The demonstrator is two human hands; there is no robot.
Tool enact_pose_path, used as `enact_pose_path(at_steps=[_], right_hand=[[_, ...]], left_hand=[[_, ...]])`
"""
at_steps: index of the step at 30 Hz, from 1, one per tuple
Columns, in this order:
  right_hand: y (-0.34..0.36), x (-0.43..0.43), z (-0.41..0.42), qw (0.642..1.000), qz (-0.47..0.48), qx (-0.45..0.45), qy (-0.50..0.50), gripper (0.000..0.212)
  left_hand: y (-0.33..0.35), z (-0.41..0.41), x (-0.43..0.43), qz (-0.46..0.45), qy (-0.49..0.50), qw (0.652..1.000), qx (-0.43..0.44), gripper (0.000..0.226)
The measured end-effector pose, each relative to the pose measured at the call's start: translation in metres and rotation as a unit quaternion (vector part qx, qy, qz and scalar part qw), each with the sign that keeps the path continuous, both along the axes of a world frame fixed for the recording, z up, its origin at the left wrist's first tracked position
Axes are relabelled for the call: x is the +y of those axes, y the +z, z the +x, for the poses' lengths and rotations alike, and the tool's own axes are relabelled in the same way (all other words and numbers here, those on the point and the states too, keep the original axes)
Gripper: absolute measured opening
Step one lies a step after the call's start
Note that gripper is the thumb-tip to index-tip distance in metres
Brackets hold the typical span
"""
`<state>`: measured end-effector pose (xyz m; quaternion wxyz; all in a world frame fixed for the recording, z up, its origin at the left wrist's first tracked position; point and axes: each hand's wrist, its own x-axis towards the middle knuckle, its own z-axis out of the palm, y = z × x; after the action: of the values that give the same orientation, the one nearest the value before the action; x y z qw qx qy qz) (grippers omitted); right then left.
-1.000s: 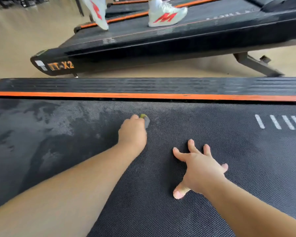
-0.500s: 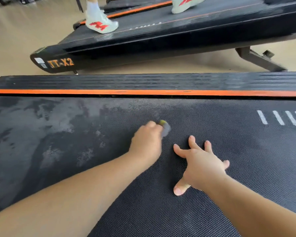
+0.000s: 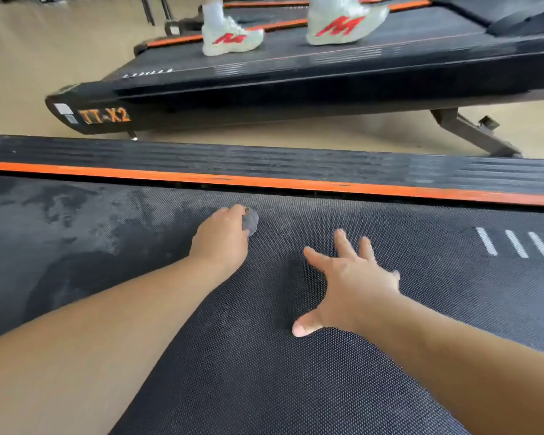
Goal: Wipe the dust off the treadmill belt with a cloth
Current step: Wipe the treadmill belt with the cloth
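Two hands work the belt (image 3: 421, 309): my left hand (image 3: 222, 243), squeezing the cloth (image 3: 251, 221), slides back toward the ten o'clock dust (image 3: 117, 233); my right hand (image 3: 358, 287) stays spread.

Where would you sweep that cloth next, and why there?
Probably leftward: the left hand grips the grey cloth on the belt, and pale dusty patches lie to its left, while the weave by the flat right hand looks darker.

Bare forearms (image 3: 107, 324) fill the lower left and lower right of the frame. The left hand (image 3: 223, 237) and right hand (image 3: 355, 284) are bare; the right thumbnail (image 3: 300, 330) is short.
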<state>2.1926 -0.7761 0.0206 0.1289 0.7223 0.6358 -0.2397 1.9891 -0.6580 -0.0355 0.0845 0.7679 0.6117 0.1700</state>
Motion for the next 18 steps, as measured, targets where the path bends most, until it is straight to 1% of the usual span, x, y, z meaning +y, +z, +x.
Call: enact_pose_path(at_steps=[2, 4, 6, 8, 9, 10, 12, 13, 14, 15, 16, 17, 18], right_hand=[[-0.01, 0.011, -0.005, 0.999, -0.041, 0.015, -0.008, 0.137], [-0.016, 0.016, -0.004, 0.998, -0.064, 0.02, -0.019, 0.137], [-0.018, 0.018, -0.002, 0.998, -0.061, 0.019, -0.018, 0.137], [-0.02, 0.018, -0.002, 0.998, -0.056, 0.027, -0.021, 0.138], [-0.02, 0.019, -0.002, 0.998, -0.056, 0.03, -0.022, 0.138], [-0.02, 0.018, -0.003, 0.998, -0.054, 0.032, -0.024, 0.137], [-0.022, 0.017, -0.001, 0.998, -0.041, 0.037, -0.03, 0.133], [-0.022, 0.015, 0.0, 0.998, -0.034, 0.04, -0.032, 0.131], [-0.022, 0.013, 0.0, 0.998, -0.029, 0.039, -0.031, 0.131], [-0.021, 0.012, 0.0, 0.999, -0.028, 0.037, -0.027, 0.132], [-0.021, 0.01, 0.001, 0.999, -0.028, 0.035, -0.023, 0.133], [-0.021, 0.01, 0.002, 0.999, -0.031, 0.035, -0.023, 0.134], [-0.019, 0.011, 0.002, 0.998, -0.036, 0.036, -0.024, 0.134]], left_hand=[[-0.001, 0.004, 0.015, -0.009, 0.027, 0.999, 0.018, 0.014], [-0.003, 0.018, 0.026, -0.032, 0.082, 0.996, 0.025, 0.018], [-0.004, 0.042, 0.029, -0.051, 0.128, 0.99, 0.003, 0.026], [-0.003, 0.068, 0.027, -0.05, 0.135, 0.989, -0.029, 0.02], [-0.004, 0.081, 0.023, -0.047, 0.109, 0.992, -0.048, 0.014], [-0.004, 0.095, 0.017, -0.042, 0.062, 0.996, -0.057, 0.011], [-0.006, 0.121, 0.002, -0.041, -0.075, 0.995, -0.053, 0.009], [-0.005, 0.126, -0.001, -0.043, -0.138, 0.989, -0.044, 0.015], [-0.002, 0.123, 0.004, -0.049, -0.178, 0.982, -0.035, 0.021], [0.003, 0.113, 0.013, -0.047, -0.197, 0.979, -0.019, 0.022], [0.005, 0.097, 0.024, -0.035, -0.194, 0.98, 0.01, 0.02], [0.006, 0.079, 0.038, -0.017, -0.168, 0.985, 0.046, 0.014], [0.005, 0.056, 0.053, -0.004, -0.11, 0.991, 0.073, 0.007]])
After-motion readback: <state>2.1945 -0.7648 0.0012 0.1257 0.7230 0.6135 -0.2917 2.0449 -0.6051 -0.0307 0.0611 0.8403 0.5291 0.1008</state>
